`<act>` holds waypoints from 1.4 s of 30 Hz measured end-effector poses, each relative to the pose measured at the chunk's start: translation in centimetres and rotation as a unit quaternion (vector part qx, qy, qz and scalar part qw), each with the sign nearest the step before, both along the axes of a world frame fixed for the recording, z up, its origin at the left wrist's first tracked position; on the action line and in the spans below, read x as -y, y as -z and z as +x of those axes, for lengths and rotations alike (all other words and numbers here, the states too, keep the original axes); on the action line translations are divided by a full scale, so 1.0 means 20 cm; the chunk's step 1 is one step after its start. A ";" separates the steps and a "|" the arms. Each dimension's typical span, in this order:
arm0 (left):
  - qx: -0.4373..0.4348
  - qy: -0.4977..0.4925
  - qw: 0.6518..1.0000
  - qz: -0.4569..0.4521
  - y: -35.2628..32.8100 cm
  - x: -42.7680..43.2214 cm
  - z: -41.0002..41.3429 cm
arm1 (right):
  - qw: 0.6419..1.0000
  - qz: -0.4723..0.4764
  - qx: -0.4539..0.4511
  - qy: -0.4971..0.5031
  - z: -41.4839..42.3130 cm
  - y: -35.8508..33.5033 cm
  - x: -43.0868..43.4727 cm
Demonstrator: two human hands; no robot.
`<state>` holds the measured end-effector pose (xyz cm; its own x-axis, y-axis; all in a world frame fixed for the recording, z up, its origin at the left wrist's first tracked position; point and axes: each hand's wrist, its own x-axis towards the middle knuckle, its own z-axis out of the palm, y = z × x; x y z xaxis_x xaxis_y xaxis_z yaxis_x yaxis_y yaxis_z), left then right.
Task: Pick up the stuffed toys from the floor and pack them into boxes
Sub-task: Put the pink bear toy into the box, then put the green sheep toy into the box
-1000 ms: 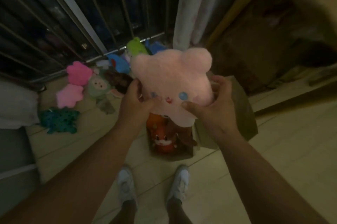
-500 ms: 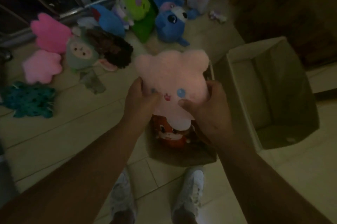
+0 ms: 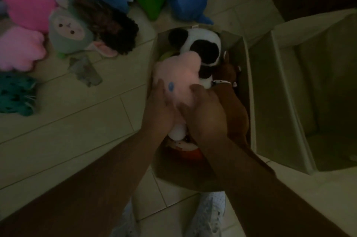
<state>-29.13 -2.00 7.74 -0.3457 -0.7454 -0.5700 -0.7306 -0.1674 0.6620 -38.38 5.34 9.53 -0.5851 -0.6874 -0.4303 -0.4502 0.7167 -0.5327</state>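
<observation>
Left hand (image 3: 160,109) and right hand (image 3: 204,115) both have fingers wrapped round the pink toy (image 3: 177,70), down in the box (image 3: 236,45) next to the panda (image 3: 201,43).

Head view, steeply down over floor (image 3: 77,130)

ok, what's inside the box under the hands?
Visible: panda plush, brown plush, orange toy, and the pink plush on top, held by left hand and right hand. Toys hide the box floor.

I see my left hand (image 3: 160,107) and right hand (image 3: 204,116) holding the pale pink fluffy plush toy (image 3: 177,70) inside the brown cardboard box (image 3: 236,47), against a black-and-white panda plush (image 3: 202,43).
</observation>
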 end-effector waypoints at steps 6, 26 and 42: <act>-0.008 0.011 0.999 -0.044 0.09 0.04 -0.01 | 0.998 0.027 -0.010 -0.053 -0.02 0.14 0.08; -0.065 -0.064 0.996 -0.002 -0.65 0.10 0.04 | 0.997 -0.038 0.060 -0.001 -0.11 -0.58 -0.02; -0.198 -0.090 0.973 -0.075 -2.35 0.34 0.08 | 0.973 -0.219 0.054 0.056 -0.19 -2.32 0.24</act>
<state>-27.59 -8.73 54.81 -0.3727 -0.8785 -0.2991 -0.3810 -0.1490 0.9125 -42.22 0.44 55.92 -0.6339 -0.7535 -0.1745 -0.3068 0.4521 -0.8376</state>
